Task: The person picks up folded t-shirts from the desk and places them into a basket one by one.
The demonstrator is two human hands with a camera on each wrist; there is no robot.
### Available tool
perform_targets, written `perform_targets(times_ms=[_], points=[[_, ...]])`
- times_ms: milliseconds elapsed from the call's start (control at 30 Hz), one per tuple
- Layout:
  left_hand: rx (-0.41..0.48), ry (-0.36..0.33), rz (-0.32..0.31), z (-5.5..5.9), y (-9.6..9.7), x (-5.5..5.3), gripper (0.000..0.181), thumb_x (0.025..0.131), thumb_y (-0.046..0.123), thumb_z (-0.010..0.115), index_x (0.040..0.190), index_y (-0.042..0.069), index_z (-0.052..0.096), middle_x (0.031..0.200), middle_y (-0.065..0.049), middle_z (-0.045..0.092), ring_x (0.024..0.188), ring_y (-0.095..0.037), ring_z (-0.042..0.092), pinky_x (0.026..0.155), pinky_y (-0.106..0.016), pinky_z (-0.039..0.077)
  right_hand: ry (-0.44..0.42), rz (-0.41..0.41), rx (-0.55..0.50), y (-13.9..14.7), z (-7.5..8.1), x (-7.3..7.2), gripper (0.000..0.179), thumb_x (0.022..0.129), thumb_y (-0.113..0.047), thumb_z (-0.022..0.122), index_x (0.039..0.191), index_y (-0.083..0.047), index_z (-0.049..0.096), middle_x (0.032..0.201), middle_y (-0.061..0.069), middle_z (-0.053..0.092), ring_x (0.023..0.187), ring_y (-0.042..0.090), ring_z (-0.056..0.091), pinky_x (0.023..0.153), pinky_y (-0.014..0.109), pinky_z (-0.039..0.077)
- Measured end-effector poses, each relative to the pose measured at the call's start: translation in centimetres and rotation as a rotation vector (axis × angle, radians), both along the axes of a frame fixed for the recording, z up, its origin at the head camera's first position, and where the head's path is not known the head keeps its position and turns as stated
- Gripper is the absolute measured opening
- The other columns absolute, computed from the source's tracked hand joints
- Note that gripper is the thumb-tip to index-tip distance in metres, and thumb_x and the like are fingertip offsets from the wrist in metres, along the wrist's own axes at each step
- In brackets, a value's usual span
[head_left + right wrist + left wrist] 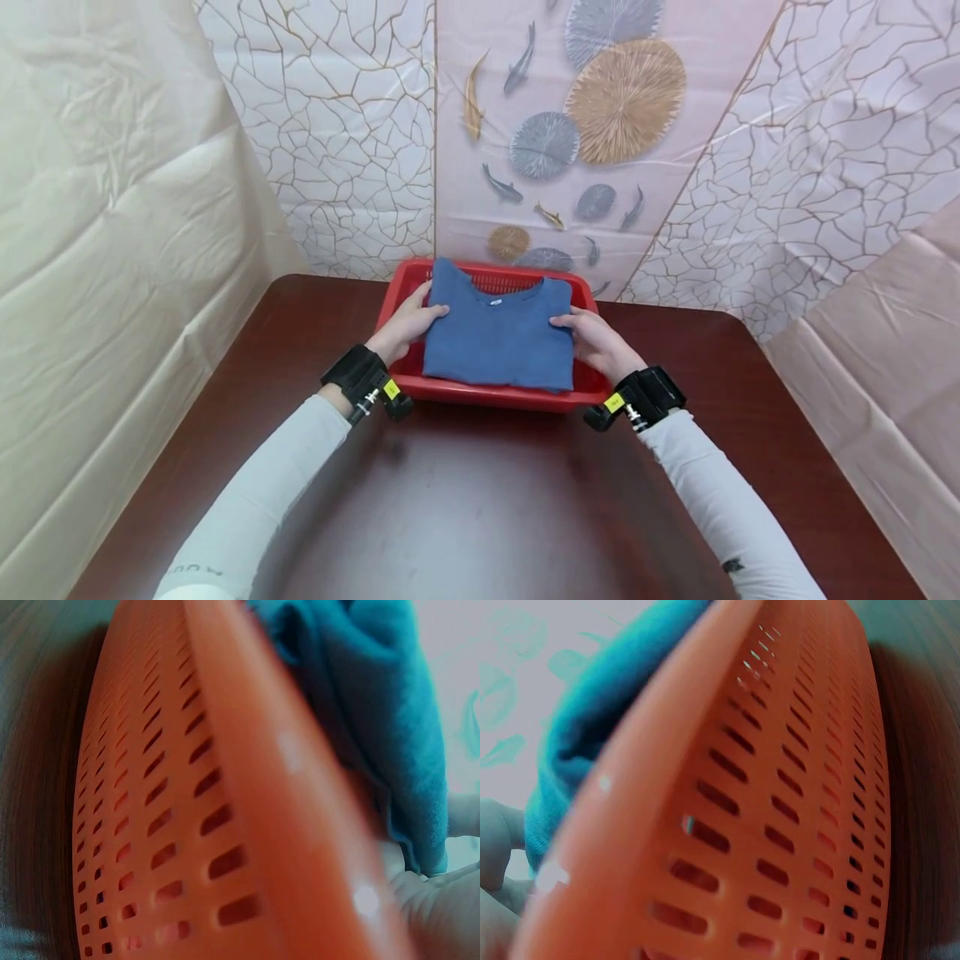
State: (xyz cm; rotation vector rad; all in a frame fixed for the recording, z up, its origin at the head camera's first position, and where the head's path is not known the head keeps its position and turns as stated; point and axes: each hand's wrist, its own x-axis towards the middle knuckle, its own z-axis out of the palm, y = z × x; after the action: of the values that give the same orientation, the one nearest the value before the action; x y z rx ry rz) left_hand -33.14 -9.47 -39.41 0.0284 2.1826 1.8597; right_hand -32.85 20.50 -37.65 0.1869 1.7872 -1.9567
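Note:
A folded blue shirt [498, 337], its neckline toward the back, lies over the opening of a red plastic basket [487, 394]. My left hand [408, 323] grips the shirt's left side, thumb on top and the other fingers underneath. On the opposite side my right hand [596, 340] holds the shirt's right edge the same way. In the left wrist view the shirt's folded edge [547, 802] shows above the basket's rim, beside the fingers. The right wrist view has the shirt's layers [375, 712] over the slotted basket wall [157, 787].
The basket stands at the back of a dark reddish-brown table [465, 500]. Behind it hangs a patterned curtain [337, 142] with fish and round motifs in its middle panel. Cream cloth [112, 250] borders the left side. Black wrist devices [360, 375] sit on both wrists.

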Motion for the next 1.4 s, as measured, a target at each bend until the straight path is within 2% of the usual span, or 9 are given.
perform_targets(times_ms=[433, 667, 767, 933, 1067, 1167, 1233, 1300, 1400], points=[[-0.089, 0.008, -0.044, -0.2, 0.0, -0.1, 0.068, 0.093, 0.016, 0.051, 0.15, 0.018, 0.013, 0.144, -0.019, 0.035, 0.12, -0.031, 0.044, 0.099, -0.053, 0.041, 0.028, 0.038, 0.006, -0.5, -1.0, 0.0, 0.061, 0.096, -0.006, 0.041, 0.149, -0.011, 0.011, 0.149, 0.015, 0.026, 0.129, 0.028, 0.034, 0.109, 0.05, 0.028], [-0.08, -0.054, -0.031, -0.2, 0.1, -0.1, 0.071, 0.091, 0.009, 0.052, 0.15, 0.014, 0.012, 0.143, -0.02, 0.034, 0.12, -0.031, 0.044, 0.097, -0.053, 0.043, 0.072, 0.032, 0.107, -0.5, -1.6, 0.1, 0.069, 0.094, -0.003, 0.044, 0.15, -0.014, 0.006, 0.149, 0.015, 0.027, 0.124, 0.03, 0.037, 0.108, 0.052, 0.03], [-0.11, -0.074, -0.018, -0.2, 0.1, 0.0, 0.072, 0.09, 0.006, 0.052, 0.149, 0.011, 0.011, 0.144, -0.02, 0.032, 0.121, -0.031, 0.042, 0.098, -0.053, 0.042, 0.113, 0.037, 0.215, -0.6, -1.7, 0.3, 0.073, 0.093, -0.006, 0.048, 0.15, -0.015, 0.004, 0.148, 0.018, 0.026, 0.123, 0.033, 0.037, 0.107, 0.053, 0.031], [-0.19, -0.047, -0.004, 0.2, -0.1, 0.4, 0.077, 0.088, 0.005, 0.054, 0.149, 0.008, 0.007, 0.145, -0.023, 0.031, 0.123, -0.031, 0.039, 0.098, -0.049, 0.044, 0.296, 0.09, 0.463, -0.6, -2.0, 1.3, 0.075, 0.092, -0.014, 0.053, 0.149, -0.014, 0.005, 0.147, 0.022, 0.022, 0.127, 0.036, 0.033, 0.102, 0.055, 0.036], [-0.453, 0.15, -0.025, 1.7, -0.6, 1.1, 0.071, 0.089, 0.017, 0.056, 0.147, 0.004, 0.017, 0.144, -0.021, 0.036, 0.126, -0.03, 0.038, 0.102, -0.049, 0.039, 0.625, 0.166, 0.767, -0.7, -1.4, 2.2, 0.067, 0.09, -0.013, 0.056, 0.147, -0.011, 0.021, 0.149, 0.023, 0.02, 0.13, 0.036, 0.029, 0.1, 0.056, 0.038], [-0.68, 0.381, -0.107, 2.6, -0.5, 1.5, 0.059, 0.087, 0.022, 0.058, 0.14, 0.004, 0.037, 0.139, -0.019, 0.045, 0.124, -0.029, 0.041, 0.103, -0.05, 0.037, 0.9, 0.258, 1.007, -0.8, -0.9, 2.6, 0.06, 0.086, -0.016, 0.063, 0.141, -0.011, 0.038, 0.148, 0.024, 0.025, 0.133, 0.037, 0.024, 0.105, 0.058, 0.03], [-0.804, 0.515, -0.236, 2.7, -0.2, 1.5, 0.054, 0.086, 0.022, 0.06, 0.135, 0.005, 0.047, 0.136, -0.019, 0.049, 0.125, -0.03, 0.041, 0.106, -0.051, 0.033, 1.009, 0.361, 1.067, -0.9, -0.7, 2.8, 0.06, 0.084, -0.021, 0.066, 0.138, -0.013, 0.043, 0.15, 0.023, 0.024, 0.136, 0.04, 0.014, 0.107, 0.062, 0.023], [-0.899, 0.552, -0.382, 2.3, 0.2, 1.7, 0.054, 0.085, 0.025, 0.063, 0.134, 0.009, 0.049, 0.14, -0.019, 0.044, 0.13, -0.034, 0.033, 0.107, -0.055, 0.03, 1.038, 0.497, 1.075, -0.9, -0.9, 2.9, 0.064, 0.081, -0.029, 0.068, 0.139, -0.017, 0.043, 0.151, 0.022, 0.023, 0.136, 0.043, 0.008, 0.107, 0.065, 0.02], [-1.014, 0.48, -0.55, 1.5, 0.6, 2.1, 0.062, 0.084, 0.032, 0.063, 0.141, 0.016, 0.041, 0.149, -0.018, 0.031, 0.137, -0.038, 0.015, 0.107, -0.063, 0.021, 0.944, 0.652, 1.06, -0.9, -1.4, 3.2, 0.07, 0.08, -0.04, 0.066, 0.143, -0.025, 0.038, 0.154, 0.02, 0.015, 0.136, 0.046, 0.002, 0.104, 0.067, 0.023]])
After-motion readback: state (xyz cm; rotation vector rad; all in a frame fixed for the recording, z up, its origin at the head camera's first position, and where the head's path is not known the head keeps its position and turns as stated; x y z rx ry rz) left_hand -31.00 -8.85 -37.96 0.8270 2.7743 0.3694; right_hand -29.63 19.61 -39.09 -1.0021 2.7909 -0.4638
